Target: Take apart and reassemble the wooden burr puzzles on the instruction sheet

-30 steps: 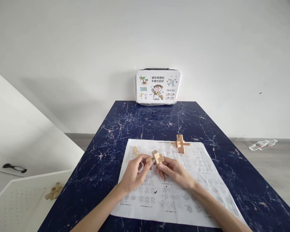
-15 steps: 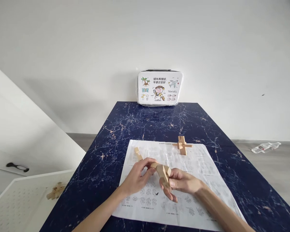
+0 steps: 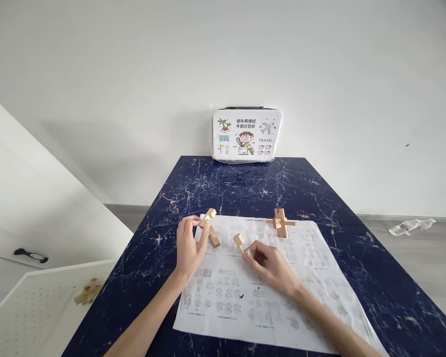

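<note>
My left hand [image 3: 191,245], at the paper's upper left, pinches a notched wooden puzzle piece [image 3: 209,215] between thumb and fingers. Just under it, a second wooden piece [image 3: 214,240] lies on the printed paper sheet [image 3: 230,277]; whether the two touch, I cannot tell. Closer to the middle of the sheet, my right hand [image 3: 271,267] is closed on another notched wooden piece [image 3: 239,241], whose lower end is partly covered by the fingers. Beyond that hand, a cross-shaped wooden assembly [image 3: 281,228] with a dark mark rests at the sheet's far edge.
A white case [image 3: 247,136] with cartoon prints stands against the wall at the far end of the dark blue marbled table [image 3: 163,208]. Lower left, wooden pieces [image 3: 87,292] lie on a white perforated surface [image 3: 33,302]. A clear plastic bottle [image 3: 412,226] is on the floor at right.
My hands have parted from the middle, where they held wooden pieces together. The left moved up and left to the piece on the paper; the right holds one notched piece slightly higher.
</note>
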Motion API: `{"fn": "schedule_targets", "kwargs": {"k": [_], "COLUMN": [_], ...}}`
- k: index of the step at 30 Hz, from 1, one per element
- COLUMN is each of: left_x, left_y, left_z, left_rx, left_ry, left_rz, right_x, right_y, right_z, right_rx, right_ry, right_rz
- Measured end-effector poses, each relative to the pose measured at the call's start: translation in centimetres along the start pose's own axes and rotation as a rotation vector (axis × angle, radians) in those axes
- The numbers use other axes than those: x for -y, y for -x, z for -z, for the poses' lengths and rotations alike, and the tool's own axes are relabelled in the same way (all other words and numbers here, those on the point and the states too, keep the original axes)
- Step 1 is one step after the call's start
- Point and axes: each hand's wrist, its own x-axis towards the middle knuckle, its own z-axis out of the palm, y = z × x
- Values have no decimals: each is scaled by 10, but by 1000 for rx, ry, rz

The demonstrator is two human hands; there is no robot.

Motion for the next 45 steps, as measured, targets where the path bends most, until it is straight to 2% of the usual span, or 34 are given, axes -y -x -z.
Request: {"fn": "schedule_targets", "kwargs": {"k": [3, 7, 11, 15, 21, 28, 36, 45], "left_x": [13, 15, 9, 2, 1, 9, 6, -2], "left_y": [-4, -5, -3, -1, 5, 15, 18, 22], "left_z": [1, 4, 7, 5, -3, -9, -8, -1], "left_rx": [-41, -20, 34, 108, 211, 402, 545, 775], "left_ry": [-248, -438, -475, -402, -151, -85, -3, 158], "left_rz": [-80, -132, -183, -202, -213, -215, -184, -109], "right_x": [-7, -14, -15, -16, -14, -16, -21, -16], "right_y": [1, 1, -1, -2, -3, -5, -7, -5], "right_z": [-8, -10, -9, -10, -7, -7, -8, -8], "right_rx": [-150, -253, -305, -337, -253, -179, -117, -38], "right_ry": [216, 450, 606, 693, 701, 670, 663, 626], "right_rz": [48, 125, 162, 181, 251, 326, 379, 397]}}
